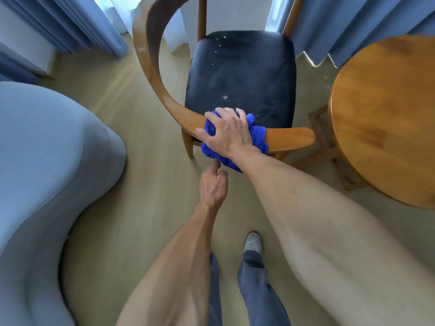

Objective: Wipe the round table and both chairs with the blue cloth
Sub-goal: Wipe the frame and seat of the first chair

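A wooden chair [150,74] with a curved backrest and a dark padded seat [242,74] stands in front of me. My right hand [229,132] presses the bunched blue cloth [257,135] onto the near part of the curved backrest rail. My left hand [213,185] hangs just below the cloth, fingers curled, its fingertips close to the cloth's lower edge; I cannot tell whether they pinch it. The round wooden table [381,118] is at the right, partly cut off by the frame. Small white specks lie on the seat.
A light grey-blue sofa [47,161] fills the left side. Blue curtains [353,24] hang behind the chair and table. The floor is pale wood. My legs and a foot [253,242] show at the bottom, and the table's wooden base [329,151] is beside the chair.
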